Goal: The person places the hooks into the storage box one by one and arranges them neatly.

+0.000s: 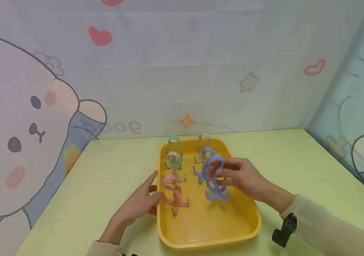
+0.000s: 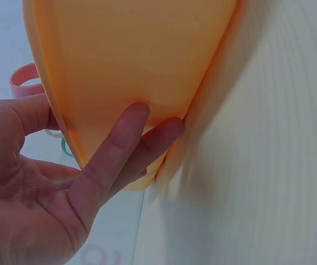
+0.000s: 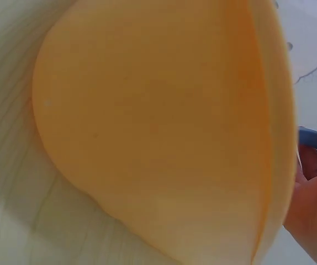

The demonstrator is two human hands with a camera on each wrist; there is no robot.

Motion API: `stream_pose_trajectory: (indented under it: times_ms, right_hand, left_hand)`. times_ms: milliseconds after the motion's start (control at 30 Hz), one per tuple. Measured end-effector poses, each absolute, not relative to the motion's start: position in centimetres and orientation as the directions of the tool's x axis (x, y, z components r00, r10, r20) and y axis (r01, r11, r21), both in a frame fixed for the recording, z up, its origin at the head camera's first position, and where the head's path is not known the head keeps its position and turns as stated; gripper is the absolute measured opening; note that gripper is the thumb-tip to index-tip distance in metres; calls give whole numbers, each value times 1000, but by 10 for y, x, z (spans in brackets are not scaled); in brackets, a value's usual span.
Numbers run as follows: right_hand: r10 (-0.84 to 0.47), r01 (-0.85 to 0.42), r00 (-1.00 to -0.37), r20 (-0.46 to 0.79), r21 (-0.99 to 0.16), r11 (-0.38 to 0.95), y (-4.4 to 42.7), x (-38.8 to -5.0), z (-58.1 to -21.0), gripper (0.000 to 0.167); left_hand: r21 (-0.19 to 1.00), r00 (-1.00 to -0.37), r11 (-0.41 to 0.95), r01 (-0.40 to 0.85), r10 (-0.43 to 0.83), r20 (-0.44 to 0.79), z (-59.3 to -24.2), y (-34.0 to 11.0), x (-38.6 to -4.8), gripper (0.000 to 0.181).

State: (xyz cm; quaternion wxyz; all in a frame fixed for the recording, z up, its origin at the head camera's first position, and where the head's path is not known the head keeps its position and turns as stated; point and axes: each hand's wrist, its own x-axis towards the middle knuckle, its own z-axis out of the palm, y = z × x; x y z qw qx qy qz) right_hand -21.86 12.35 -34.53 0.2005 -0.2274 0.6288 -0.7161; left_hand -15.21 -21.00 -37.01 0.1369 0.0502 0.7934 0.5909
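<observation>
My right hand [image 1: 244,176] pinches a blue claw hook [image 1: 217,193], with a curled top and several upturned prongs, above the right side of the yellow tray [image 1: 207,225]. In the right wrist view, part of that hook [image 3: 313,139] shows between the fingers; the tray wall fills most of that view. My left hand [image 1: 141,201] holds the tray's left rim, thumb over the edge and fingers along the outer wall [image 2: 131,72]. Inside the tray near that thumb stands a pink claw hook [image 1: 176,201]. A second blue hook [image 1: 204,174] stands just behind the held one.
Farther back in the tray stand a green hook [image 1: 174,162], a beige hook [image 1: 173,154] behind the pink one, and another beige hook [image 1: 204,134] at the back right. The tray rests on a pale green table [image 1: 111,167] against a cartoon-printed cloth backdrop [image 1: 169,89].
</observation>
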Motion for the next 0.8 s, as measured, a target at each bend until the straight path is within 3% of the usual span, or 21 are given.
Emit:
stream_pose_trajectory:
  times_ms: [500, 800]
  right_hand:
    - [-589, 13, -808, 26, -998, -63, 111, -221, -356, 22]
    - [-593, 31, -805, 4, -998, -49, 107, -223, -362, 26]
  left_hand:
    - [947, -962, 303, -103, 211, -172, -370, -209, -151, 88]
    - [952, -953, 296, -80, 257, -160, -370, -211, -153, 88]
